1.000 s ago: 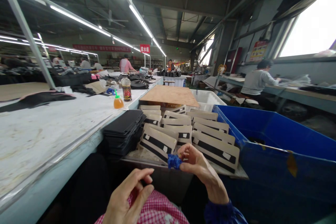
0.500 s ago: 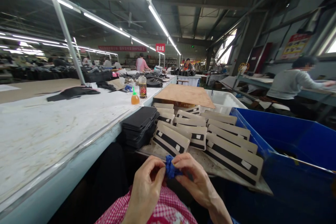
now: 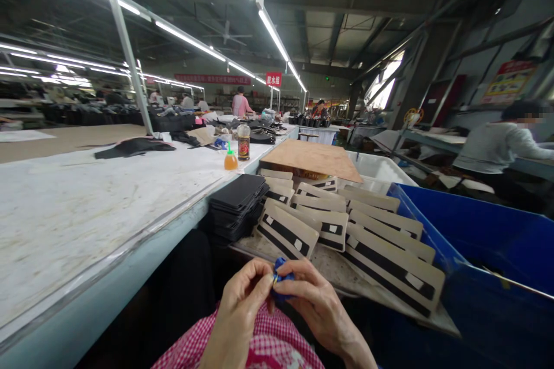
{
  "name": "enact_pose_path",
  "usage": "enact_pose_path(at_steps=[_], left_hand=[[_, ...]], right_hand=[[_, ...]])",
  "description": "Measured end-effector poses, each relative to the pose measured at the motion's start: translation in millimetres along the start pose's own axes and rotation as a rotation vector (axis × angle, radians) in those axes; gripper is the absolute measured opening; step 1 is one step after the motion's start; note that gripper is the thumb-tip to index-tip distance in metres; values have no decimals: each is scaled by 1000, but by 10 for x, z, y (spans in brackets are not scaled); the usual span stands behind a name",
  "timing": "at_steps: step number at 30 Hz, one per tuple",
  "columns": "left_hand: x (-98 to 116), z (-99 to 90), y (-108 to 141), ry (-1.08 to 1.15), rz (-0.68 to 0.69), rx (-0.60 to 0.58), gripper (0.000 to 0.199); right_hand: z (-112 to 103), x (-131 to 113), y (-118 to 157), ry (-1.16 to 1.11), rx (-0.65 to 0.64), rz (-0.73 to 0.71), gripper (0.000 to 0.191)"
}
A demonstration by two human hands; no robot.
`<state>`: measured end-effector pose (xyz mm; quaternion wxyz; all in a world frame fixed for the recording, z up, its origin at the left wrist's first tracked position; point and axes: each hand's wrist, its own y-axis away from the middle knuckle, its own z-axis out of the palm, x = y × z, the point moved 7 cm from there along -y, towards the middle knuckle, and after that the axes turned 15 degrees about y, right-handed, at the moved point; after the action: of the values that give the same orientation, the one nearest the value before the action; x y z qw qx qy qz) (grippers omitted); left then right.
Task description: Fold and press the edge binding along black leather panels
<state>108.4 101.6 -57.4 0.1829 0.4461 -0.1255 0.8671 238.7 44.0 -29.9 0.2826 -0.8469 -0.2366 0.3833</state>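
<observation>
Above my lap, a small crumpled blue piece (image 3: 282, 280) is pinched between both hands, with a thin yellow bit at its left side. My left hand (image 3: 247, 298) closes thumb and forefinger on its left edge. From the right, my right hand (image 3: 309, 294) grips the same piece with bent fingers, hiding part of it. Just beyond the hands, beige panels with black strips (image 3: 288, 229) lie overlapping on a board. A stack of black panels (image 3: 236, 202) stands left of them.
The long white table (image 3: 108, 202) runs along my left, bearing an orange squeeze bottle (image 3: 231, 159) and a labelled bottle (image 3: 243, 144). Blue bins (image 3: 476, 225) stand at the right. Behind the panels is a brown board (image 3: 309, 157). A person (image 3: 493, 147) works at the far right.
My fingers have drawn closer together around the blue piece, and a yellow bit now shows at it. The surroundings have shifted slightly to the right in view.
</observation>
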Motion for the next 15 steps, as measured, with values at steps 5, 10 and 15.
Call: enact_pose_path(at_steps=[5,10,15], left_hand=[[21,-47,-26,-29,19,-4,33],[31,-110,-58,-3,38,38,34],[-24,-196,-103,65,8,103,35]], right_hand=[[-11,-17,2,299,-10,-92,40],[14,-10,1,384,-14,-124,40],[3,-64,-25,416,43,-155,33]])
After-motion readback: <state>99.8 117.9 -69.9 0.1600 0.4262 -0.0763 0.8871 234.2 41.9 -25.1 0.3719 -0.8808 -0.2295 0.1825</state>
